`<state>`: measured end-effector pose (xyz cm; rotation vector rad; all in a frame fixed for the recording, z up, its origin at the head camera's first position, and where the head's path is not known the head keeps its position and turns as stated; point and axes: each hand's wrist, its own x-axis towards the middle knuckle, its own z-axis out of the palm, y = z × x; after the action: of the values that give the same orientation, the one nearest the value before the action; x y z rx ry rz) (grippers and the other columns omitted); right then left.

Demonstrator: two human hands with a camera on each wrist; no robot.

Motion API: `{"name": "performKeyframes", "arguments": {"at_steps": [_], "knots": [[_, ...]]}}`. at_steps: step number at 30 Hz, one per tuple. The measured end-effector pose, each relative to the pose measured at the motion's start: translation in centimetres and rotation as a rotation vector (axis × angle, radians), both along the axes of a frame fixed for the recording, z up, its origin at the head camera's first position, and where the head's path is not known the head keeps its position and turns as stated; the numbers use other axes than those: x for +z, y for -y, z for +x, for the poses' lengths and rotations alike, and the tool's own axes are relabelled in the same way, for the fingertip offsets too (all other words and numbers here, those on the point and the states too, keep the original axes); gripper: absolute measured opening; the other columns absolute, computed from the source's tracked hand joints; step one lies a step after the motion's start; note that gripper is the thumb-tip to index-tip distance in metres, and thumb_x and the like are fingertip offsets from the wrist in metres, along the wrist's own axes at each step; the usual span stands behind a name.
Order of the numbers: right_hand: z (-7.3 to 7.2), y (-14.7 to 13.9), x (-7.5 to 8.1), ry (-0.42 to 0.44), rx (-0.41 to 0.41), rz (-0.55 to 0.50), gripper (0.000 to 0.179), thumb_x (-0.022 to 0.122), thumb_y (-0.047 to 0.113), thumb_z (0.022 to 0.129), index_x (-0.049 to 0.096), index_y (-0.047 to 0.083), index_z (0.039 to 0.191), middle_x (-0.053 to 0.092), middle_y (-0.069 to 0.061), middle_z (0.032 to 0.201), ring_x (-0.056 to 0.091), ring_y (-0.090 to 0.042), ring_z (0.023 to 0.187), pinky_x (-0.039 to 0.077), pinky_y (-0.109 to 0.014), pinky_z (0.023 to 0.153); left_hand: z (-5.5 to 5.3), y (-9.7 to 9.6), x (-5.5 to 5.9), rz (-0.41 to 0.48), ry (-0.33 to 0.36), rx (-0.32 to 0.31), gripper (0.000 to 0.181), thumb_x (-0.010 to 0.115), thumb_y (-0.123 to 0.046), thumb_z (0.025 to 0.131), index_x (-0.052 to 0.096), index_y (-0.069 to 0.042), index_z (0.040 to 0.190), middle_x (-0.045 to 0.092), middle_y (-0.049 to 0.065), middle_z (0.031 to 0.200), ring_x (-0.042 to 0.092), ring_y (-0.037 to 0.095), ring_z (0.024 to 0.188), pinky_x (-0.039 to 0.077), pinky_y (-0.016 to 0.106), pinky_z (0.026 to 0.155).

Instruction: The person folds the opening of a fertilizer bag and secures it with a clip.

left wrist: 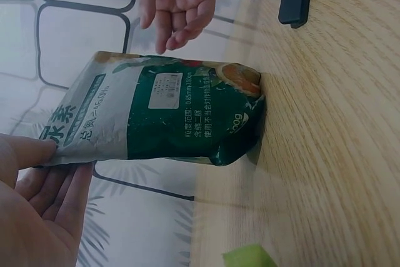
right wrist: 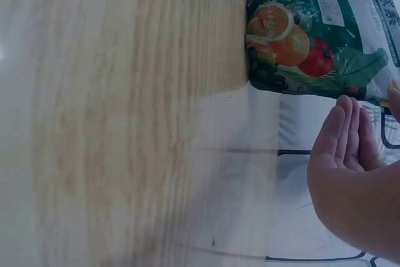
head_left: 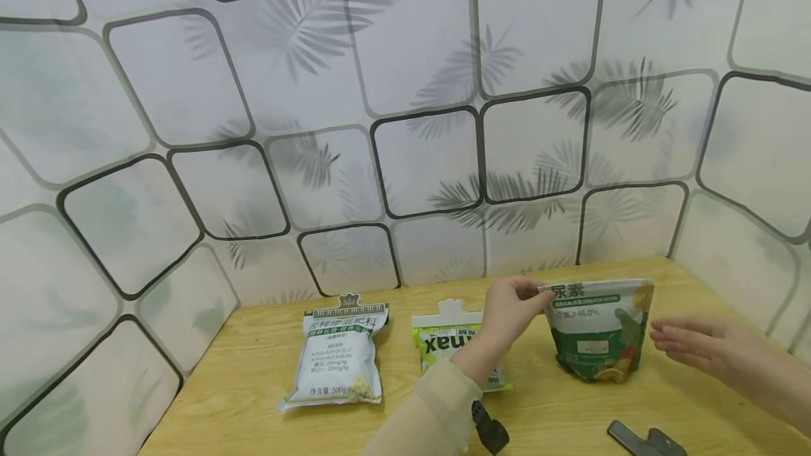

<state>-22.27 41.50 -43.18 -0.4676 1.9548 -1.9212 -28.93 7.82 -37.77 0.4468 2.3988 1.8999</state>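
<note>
A green and white fertilizer bag (head_left: 595, 343) stands upright on the table, with oranges and a tomato printed on its front in the right wrist view. My left hand (head_left: 516, 308) pinches its top left corner between thumb and fingers, seen closer in the left wrist view. Beside the bag's other edge is my right hand (head_left: 697, 343), fingers extended and palm turned toward the bag. That hand (right wrist: 350, 148) holds nothing. Below the bag, near the front of the table, lies a dark clip (head_left: 646, 440).
A white fertilizer bag (head_left: 338, 361) with a dark-toned clip along its top lies on the left. Between it and the upright bag is a lime green packet (head_left: 437, 347) with a white clip, partly covered by my left arm. Patterned fabric (head_left: 431, 160) walls the table's back and sides.
</note>
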Motion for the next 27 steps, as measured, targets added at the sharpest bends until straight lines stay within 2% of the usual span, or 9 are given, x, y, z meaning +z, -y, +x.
{"name": "performKeyframes", "arguments": {"at_steps": [5, 10, 13, 15, 17, 18, 21, 23, 27], "knots": [[0.5, -0.2, -0.1, 0.059, 0.041, -0.012, 0.051, 0.032, 0.006, 0.117, 0.071, 0.038, 0.125, 0.073, 0.026, 0.123, 0.07, 0.005, 0.112, 0.059, -0.013, 0.093, 0.0, 0.1, 0.0, -0.009, -0.015, -0.011, 0.011, 0.081, -0.016, 0.096, 0.083, -0.009, 0.104, 0.078, 0.001, 0.094, 0.069, 0.003, 0.084, 0.062, 0.023, 0.074], [0.8, -0.3, -0.6, 0.114, 0.088, -0.063, 0.048, 0.032, 0.006, 0.117, 0.072, 0.03, 0.126, 0.074, 0.025, 0.123, 0.071, 0.003, 0.113, 0.059, -0.014, 0.095, 0.0, 0.1, -0.1, 0.01, -0.002, -0.007, 0.01, 0.081, -0.015, 0.096, 0.083, -0.01, 0.104, 0.078, 0.0, 0.093, 0.068, 0.003, 0.084, 0.061, 0.023, 0.074], [1.0, -0.3, -1.0, 0.117, 0.098, -0.046, 0.042, 0.034, 0.006, 0.117, 0.073, 0.016, 0.131, 0.073, 0.023, 0.124, 0.071, 0.003, 0.112, 0.059, -0.014, 0.095, 0.0, 0.1, -0.1, 0.017, 0.004, -0.006, 0.011, 0.081, -0.015, 0.096, 0.083, -0.01, 0.104, 0.077, -0.001, 0.093, 0.068, 0.003, 0.084, 0.061, 0.023, 0.075], [1.1, -0.3, -1.3, 0.128, 0.094, -0.013, 0.039, 0.036, 0.006, 0.116, 0.07, 0.001, 0.134, 0.073, 0.021, 0.126, 0.071, 0.003, 0.112, 0.06, -0.015, 0.095, 0.1, 0.1, -0.1, 0.017, 0.004, -0.008, 0.011, 0.081, -0.015, 0.096, 0.083, -0.01, 0.105, 0.077, 0.0, 0.094, 0.069, 0.003, 0.085, 0.062, 0.023, 0.075], [1.2, -0.1, -1.5, 0.132, 0.07, 0.055, 0.039, 0.039, 0.008, 0.116, 0.06, -0.017, 0.136, 0.074, 0.013, 0.128, 0.072, 0.003, 0.11, 0.061, -0.016, 0.094, 0.1, 0.1, 0.0, 0.02, 0.007, -0.006, 0.01, 0.081, -0.015, 0.095, 0.083, -0.01, 0.104, 0.078, 0.0, 0.094, 0.069, 0.004, 0.085, 0.062, 0.024, 0.076], [1.3, 0.1, -1.5, 0.139, 0.055, 0.092, 0.041, 0.04, 0.01, 0.116, 0.055, -0.021, 0.138, 0.075, 0.008, 0.129, 0.073, 0.002, 0.109, 0.062, -0.017, 0.093, 0.1, 0.1, 0.0, 0.016, 0.005, -0.006, 0.011, 0.081, -0.016, 0.095, 0.083, -0.01, 0.104, 0.078, 0.0, 0.094, 0.069, 0.004, 0.086, 0.062, 0.025, 0.076], [1.6, 0.6, -1.7, 0.132, 0.002, 0.218, 0.05, 0.045, 0.016, 0.116, 0.044, -0.028, 0.14, 0.075, -0.009, 0.131, 0.074, 0.0, 0.106, 0.063, -0.02, 0.092, 0.1, 0.1, 0.1, 0.016, 0.004, -0.005, 0.01, 0.082, -0.016, 0.095, 0.083, -0.01, 0.103, 0.078, 0.001, 0.094, 0.069, 0.004, 0.086, 0.063, 0.025, 0.076], [1.7, 1.0, -1.8, 0.129, -0.03, 0.286, 0.054, 0.048, 0.019, 0.115, 0.043, -0.029, 0.14, 0.074, -0.017, 0.131, 0.074, -0.001, 0.105, 0.064, -0.023, 0.091, 0.2, 0.2, 0.1, 0.012, -0.002, -0.005, 0.01, 0.081, -0.016, 0.096, 0.083, -0.01, 0.104, 0.078, 0.001, 0.094, 0.069, 0.004, 0.085, 0.062, 0.025, 0.075], [2.0, 1.5, -1.9, 0.124, -0.023, 0.331, 0.056, 0.05, 0.021, 0.114, 0.043, -0.029, 0.139, 0.072, -0.023, 0.132, 0.074, -0.006, 0.107, 0.065, -0.028, 0.092, 0.1, 0.1, 0.0, 0.021, 0.002, -0.004, 0.01, 0.082, -0.015, 0.095, 0.083, -0.01, 0.103, 0.078, 0.0, 0.093, 0.068, 0.003, 0.084, 0.061, 0.023, 0.075]]}}
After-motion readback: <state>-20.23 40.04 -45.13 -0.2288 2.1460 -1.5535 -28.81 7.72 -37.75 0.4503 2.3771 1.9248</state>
